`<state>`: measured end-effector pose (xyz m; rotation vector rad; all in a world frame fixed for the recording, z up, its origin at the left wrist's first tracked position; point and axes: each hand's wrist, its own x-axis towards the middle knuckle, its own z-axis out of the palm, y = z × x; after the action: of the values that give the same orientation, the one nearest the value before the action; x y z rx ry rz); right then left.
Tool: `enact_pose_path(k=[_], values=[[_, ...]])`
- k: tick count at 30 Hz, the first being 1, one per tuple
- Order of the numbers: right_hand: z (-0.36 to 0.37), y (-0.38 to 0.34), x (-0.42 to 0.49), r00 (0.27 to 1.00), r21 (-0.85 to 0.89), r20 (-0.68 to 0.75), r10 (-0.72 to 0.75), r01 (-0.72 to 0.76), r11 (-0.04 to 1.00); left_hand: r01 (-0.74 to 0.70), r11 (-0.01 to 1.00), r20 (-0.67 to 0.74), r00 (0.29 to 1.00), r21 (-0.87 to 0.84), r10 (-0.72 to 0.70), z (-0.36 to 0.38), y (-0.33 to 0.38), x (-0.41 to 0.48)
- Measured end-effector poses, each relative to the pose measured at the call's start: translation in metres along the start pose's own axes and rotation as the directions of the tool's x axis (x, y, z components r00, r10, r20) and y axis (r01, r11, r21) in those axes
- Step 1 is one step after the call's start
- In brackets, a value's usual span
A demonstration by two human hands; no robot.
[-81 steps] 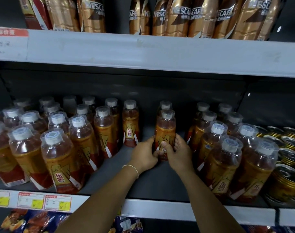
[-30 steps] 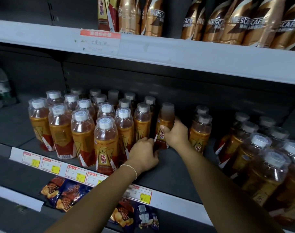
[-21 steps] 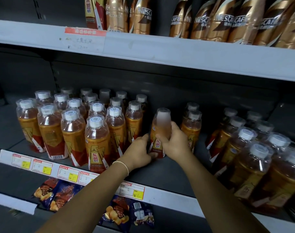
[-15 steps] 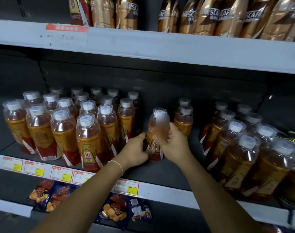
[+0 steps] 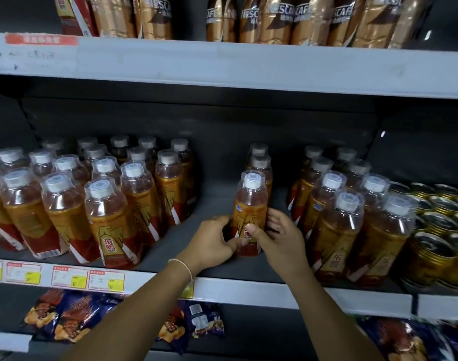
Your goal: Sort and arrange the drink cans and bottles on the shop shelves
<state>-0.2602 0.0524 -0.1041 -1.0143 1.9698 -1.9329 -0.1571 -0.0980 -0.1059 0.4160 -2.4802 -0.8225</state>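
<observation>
Both hands are on 1 bottle [image 5: 250, 204], upright at the middle of the shelf [image 5: 248, 286], front of a single file. Your left grip [image 5: 212, 241] curls round its lower side from 9 o'clock. Your right grip [image 5: 277, 238] pinches it from 3 o'clock, thumb across the gold label. A left cluster [image 5: 108, 212] at 9 o'clock reads "东鹏" in red. A right cluster [image 5: 340, 220] and gold cans [image 5: 436, 246] sit at 3 o'clock. At 12 o'clock are bronze "NESCAFÉ" bottles [image 5: 274, 19], and at 7 o'clock price tags [image 5: 106, 280], too small to read.
</observation>
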Motion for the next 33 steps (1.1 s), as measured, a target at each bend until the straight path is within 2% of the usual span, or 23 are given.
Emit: enact_pose_path(k=[17, 33], values=[[-0.003, 0.016, -0.002, 0.998, 0.059, -0.038, -0.041, 0.043, 0.997, -0.058, 0.995, -0.043, 0.998, -0.077, 0.055, 0.016, 0.008, 0.006], [-0.001, 0.032, 0.001, 0.999, -0.068, -0.026, -0.045, 0.043, 0.997, -0.053, 0.998, 0.024, 0.998, -0.015, 0.053, 0.025, 0.008, 0.006]])
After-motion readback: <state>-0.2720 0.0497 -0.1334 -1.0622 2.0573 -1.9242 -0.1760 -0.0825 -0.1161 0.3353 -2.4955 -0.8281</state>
